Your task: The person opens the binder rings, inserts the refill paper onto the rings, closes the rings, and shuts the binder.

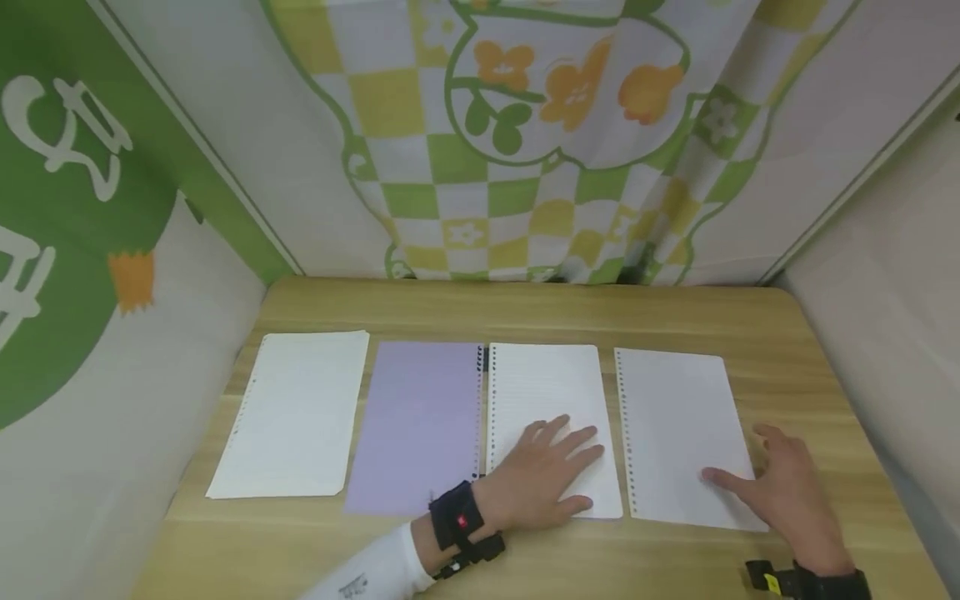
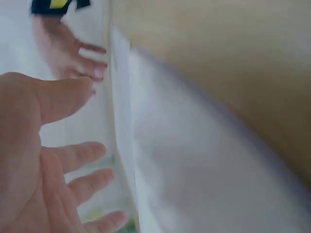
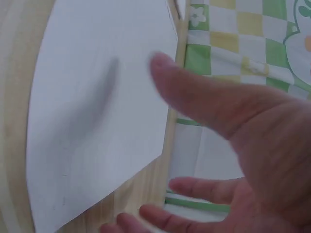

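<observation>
A loose-leaf binder lies open, its purple cover (image 1: 423,417) on the left and its white lined pages (image 1: 536,383) on the right. Over the lower part of those pages is my left hand (image 1: 536,479), fingers spread; the left wrist view shows them raised off the paper (image 2: 170,145). White punched paper (image 1: 675,417) lies to the right of the binder, holes along its left side. My right hand (image 1: 787,483) is at that paper's right edge, thumb over the sheet and fingers outside it. The thumb casts a shadow on the paper (image 3: 73,160). Neither hand holds anything.
More white punched paper (image 1: 296,408), its edges slightly uneven, lies at the left. Everything rests on a wooden table (image 1: 525,312). A checked curtain (image 1: 525,200) hangs behind it, with pale walls (image 1: 885,208) at the sides.
</observation>
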Tool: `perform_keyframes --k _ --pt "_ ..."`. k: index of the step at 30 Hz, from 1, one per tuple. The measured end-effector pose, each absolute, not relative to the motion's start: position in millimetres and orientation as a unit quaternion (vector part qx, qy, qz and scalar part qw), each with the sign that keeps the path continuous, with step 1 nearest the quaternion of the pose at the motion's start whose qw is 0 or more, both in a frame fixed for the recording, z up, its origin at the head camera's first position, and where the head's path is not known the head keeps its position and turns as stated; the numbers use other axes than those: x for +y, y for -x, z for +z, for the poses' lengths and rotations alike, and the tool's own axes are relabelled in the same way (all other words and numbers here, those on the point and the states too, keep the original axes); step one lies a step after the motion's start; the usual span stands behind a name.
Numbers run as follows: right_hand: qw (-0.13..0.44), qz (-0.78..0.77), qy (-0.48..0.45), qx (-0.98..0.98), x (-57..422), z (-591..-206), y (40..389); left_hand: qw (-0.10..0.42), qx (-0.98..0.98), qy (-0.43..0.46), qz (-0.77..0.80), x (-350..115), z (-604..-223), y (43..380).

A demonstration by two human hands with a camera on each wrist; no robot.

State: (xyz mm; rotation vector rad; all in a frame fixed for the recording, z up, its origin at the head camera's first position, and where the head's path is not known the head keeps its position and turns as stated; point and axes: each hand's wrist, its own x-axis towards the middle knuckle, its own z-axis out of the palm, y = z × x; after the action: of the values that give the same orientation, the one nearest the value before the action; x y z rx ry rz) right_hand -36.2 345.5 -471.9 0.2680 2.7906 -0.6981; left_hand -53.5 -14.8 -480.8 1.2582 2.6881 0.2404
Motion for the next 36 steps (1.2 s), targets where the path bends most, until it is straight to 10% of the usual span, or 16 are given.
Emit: perform_keyframes --k 27,36 --pt "0.213 -0.305 -0.173 0.912 382.4 -488.4 38.1 0.105 0.88 -0.463 -0.008 42.2 -493.4 38.4" --pt "0.229 -0.45 -0.228 0.833 398.3 -493.8 30.2 0.125 0.896 -0.369 0.212 35.5 -494.6 52.3"
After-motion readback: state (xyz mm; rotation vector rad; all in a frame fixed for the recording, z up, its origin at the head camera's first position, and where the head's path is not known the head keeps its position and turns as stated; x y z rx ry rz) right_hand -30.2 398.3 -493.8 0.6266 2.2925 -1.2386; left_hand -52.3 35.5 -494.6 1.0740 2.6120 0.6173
